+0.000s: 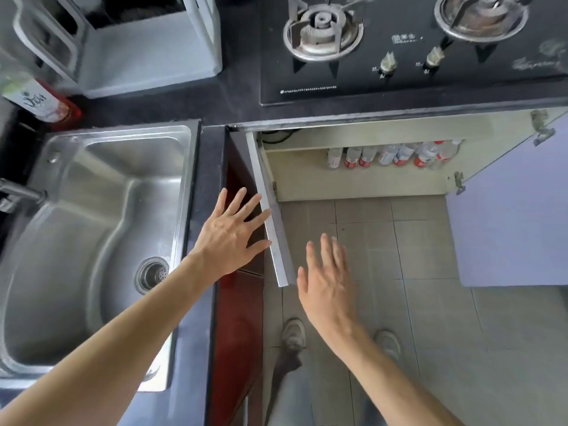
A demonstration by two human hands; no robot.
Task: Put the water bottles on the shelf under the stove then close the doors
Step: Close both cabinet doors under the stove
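Several clear water bottles (396, 154) with red-and-white labels stand in a row on the cream shelf (353, 179) inside the cabinet under the gas stove (412, 47). Both cabinet doors hang open. The left door (272, 210) is seen edge-on, its grey edge pointing toward me. The right door (510, 216) is swung wide, showing its pale lilac inner face. My left hand (230, 232) is spread flat, fingertips touching the outer side of the left door. My right hand (327, 278) hovers open over the floor, just right of that door's edge, holding nothing.
A steel sink (92, 241) fills the left, with a tap (18, 192) at its edge. A grey dish rack (129, 41) and a labelled bottle (37, 99) sit behind it. The floor (399, 302) is tiled, with my shoes (295, 333) near the cabinet front.
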